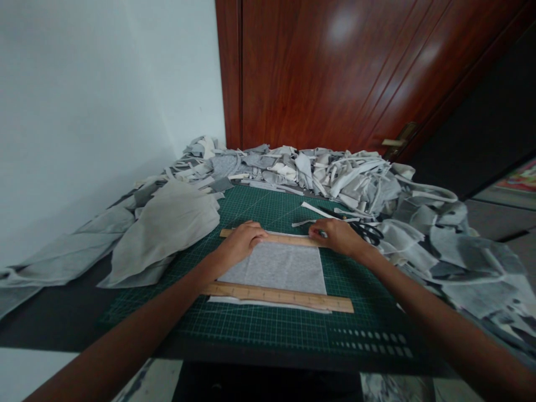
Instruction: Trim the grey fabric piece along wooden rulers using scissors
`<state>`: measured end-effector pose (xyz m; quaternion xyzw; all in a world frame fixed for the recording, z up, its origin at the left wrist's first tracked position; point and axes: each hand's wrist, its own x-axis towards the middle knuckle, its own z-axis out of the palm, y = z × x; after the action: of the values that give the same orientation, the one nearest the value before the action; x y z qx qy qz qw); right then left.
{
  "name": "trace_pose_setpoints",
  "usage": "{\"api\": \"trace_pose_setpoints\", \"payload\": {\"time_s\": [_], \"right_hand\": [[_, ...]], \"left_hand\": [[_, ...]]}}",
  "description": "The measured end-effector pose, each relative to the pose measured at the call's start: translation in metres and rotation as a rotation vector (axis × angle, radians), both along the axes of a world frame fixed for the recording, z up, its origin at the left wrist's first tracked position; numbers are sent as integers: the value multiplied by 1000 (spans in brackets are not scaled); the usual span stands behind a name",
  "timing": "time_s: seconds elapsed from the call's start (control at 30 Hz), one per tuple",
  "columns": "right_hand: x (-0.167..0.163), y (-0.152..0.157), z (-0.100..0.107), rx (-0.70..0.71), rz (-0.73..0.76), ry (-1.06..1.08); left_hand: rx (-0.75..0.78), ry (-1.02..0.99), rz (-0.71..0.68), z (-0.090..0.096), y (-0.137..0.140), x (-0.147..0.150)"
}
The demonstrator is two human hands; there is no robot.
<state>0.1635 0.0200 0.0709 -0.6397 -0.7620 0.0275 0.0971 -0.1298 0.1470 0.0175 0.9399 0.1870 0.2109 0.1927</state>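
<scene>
A light grey piece of fabric (282, 268) lies flat on the green cutting mat (268, 329). Across its far edge runs a wooden ruler (287, 239), with a thin fabric edge showing just beyond it. My left hand (243, 243) is closed over the left part of this ruler, fingers curled together. At the right end, my right hand (337, 235) pinches the ruler; its fingertips also sit close to the fabric's far corner, and I cannot tell whether they hold cloth too. A second wooden ruler (285, 296) lies across the near edge, with a pale fabric strip showing below it.
Scrap fabric (288, 167) is heaped along the back and down the right side. Larger grey cloth pieces (163, 229) lie at the left. Black-handled scissors (368, 231) rest beyond my right hand, beside a white strip (316, 210). A wooden door (318, 72) stands behind.
</scene>
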Motion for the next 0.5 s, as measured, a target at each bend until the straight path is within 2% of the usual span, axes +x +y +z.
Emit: {"api": "trace_pose_setpoints", "payload": {"time_s": [0.17, 0.23, 0.37, 0.5], "right_hand": [[-45, 15, -2, 7, 46, 313], [-65, 24, -7, 8, 78, 379], [-93, 45, -13, 5, 56, 393], [-105, 57, -14, -26, 29, 325]], "left_hand": [[98, 19, 137, 3, -6, -3], [85, -1, 153, 3, -6, -3], [0, -24, 140, 2, 1, -7], [-34, 22, 134, 4, 12, -17]]}}
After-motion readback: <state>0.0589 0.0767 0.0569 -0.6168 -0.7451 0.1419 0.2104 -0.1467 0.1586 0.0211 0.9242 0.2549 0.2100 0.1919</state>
